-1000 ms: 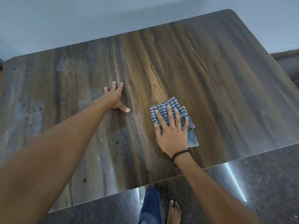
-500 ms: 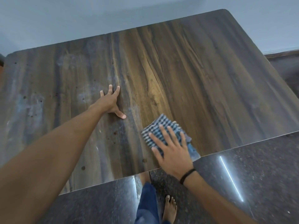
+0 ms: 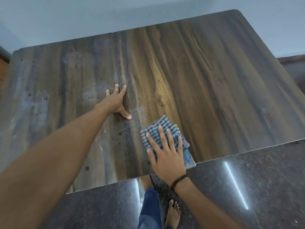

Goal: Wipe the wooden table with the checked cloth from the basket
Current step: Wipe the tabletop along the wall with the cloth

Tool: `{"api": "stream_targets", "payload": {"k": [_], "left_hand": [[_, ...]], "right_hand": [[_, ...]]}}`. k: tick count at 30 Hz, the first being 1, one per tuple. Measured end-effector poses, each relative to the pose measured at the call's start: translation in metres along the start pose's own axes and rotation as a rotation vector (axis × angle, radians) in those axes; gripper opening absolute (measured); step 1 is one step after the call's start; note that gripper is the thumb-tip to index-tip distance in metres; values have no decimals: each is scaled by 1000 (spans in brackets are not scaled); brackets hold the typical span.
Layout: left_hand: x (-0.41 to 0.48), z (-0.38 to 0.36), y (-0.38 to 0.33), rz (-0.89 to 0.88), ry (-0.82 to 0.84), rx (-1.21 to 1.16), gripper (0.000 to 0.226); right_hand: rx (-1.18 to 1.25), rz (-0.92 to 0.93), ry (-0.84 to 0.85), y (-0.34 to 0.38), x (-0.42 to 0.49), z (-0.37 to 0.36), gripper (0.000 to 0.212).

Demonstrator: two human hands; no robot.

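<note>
The folded checked cloth lies on the wooden table under the right hand, whose fingers are straight and spread, pressing flat on the fabric. The heel of that palm overhangs the table's near edge, and the cloth's rear corner, behind the little finger, reaches that same edge. Ahead of the right fingertips bare wood runs to the far edge against the pale wall; to their right a broad stretch of wood extends to the rounded far corner. The left hand rests flat on the wood, well apart from the cloth, fingers spread and thumb stretched toward it. Dark spots and pale smears mark the surface around and left of the left fingers. A black wristband circles the right wrist. Below the near edge are the dark speckled floor, 1 bare foot and a blue trouser leg. The cloth's long axis runs from the near edge away, tilted slightly left, roughly in line with the right fingers; its folded layers fan out beside the little finger.
</note>
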State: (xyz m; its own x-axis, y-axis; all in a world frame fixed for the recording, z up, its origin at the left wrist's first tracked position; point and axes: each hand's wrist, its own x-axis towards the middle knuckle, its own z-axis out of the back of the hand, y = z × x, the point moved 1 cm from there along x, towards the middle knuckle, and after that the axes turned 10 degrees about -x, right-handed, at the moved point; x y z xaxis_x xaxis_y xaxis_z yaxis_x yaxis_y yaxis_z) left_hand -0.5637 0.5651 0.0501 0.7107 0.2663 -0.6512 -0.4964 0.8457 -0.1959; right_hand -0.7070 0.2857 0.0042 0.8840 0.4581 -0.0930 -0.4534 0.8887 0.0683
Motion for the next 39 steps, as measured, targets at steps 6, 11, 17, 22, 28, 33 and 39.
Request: {"api": "stream_targets", "payload": {"k": [6,11,17,22,28,33,39], "left_hand": [[-3,-2,-1,-15,20,-25,159],[-5,-1,3,-50,16,-36,158],[5,14,3,-39,49,17,153],[19,50,33,81,4,-1,154],[29,41,50,79,10,-23,157],[32,41,48,102,33,-42,157],[25,45,46,81,57,-53,153]], "right_hand": [[-9,-127,12,-18,22,4,56],[-32,100,36,-1,-8,1,53],[23,-120,40,21,39,7,56],[-32,69,23,11,16,2,54],[2,85,62,38,17,3,55],[11,-113,25,10,73,11,57],[-6,191,92,28,61,15,58]]}}
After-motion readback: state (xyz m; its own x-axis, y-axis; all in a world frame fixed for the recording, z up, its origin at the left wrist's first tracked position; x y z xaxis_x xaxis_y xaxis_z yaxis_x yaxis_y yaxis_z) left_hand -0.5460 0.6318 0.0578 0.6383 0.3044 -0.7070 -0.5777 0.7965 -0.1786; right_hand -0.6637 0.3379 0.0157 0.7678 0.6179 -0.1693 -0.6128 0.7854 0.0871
